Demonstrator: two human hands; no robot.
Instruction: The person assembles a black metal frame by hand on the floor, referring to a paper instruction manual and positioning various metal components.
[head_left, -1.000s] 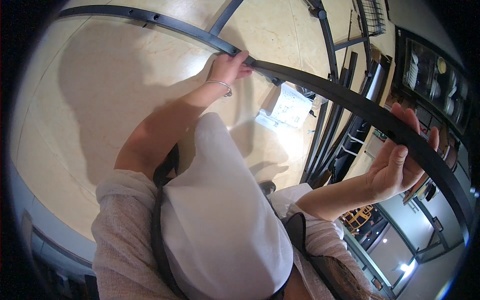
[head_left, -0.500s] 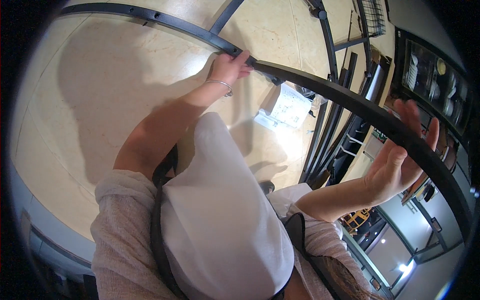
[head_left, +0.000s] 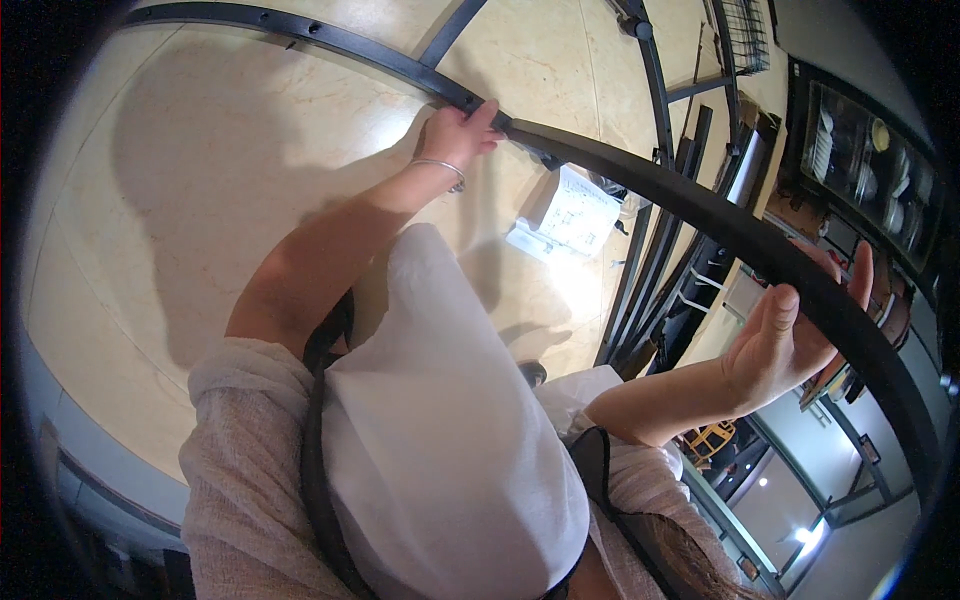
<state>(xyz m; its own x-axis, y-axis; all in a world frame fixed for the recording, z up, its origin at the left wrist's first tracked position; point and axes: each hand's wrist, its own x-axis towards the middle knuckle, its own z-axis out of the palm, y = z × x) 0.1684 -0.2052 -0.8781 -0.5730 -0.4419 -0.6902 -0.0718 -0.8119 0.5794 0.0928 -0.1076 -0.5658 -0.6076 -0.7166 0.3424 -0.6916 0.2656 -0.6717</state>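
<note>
A long black metal frame bar [head_left: 660,185] bends across the view from the upper left to the far right. My left hand [head_left: 452,140], with a bracelet at its wrist, closes around the bar near a joint at the top centre. A crosspiece [head_left: 446,38] meets the bar just left of that grip. Farther along, my right hand [head_left: 770,350] holds the bar with the thumb on the near side. Its other fingers pass behind the bar and are partly hidden; one fingertip sticks out beyond it.
A printed instruction sheet [head_left: 572,215] lies on the beige tiled floor [head_left: 220,190]. Several loose black bars [head_left: 640,285] lie to its right. Another black frame with a wire basket [head_left: 745,35] stands at the upper right, near a glass-fronted cabinet [head_left: 870,160] holding dishes.
My right hand has drawn down slightly, its spread fingers going from above the bar to behind it, with the thumb against it. The left hand has stayed in place.
</note>
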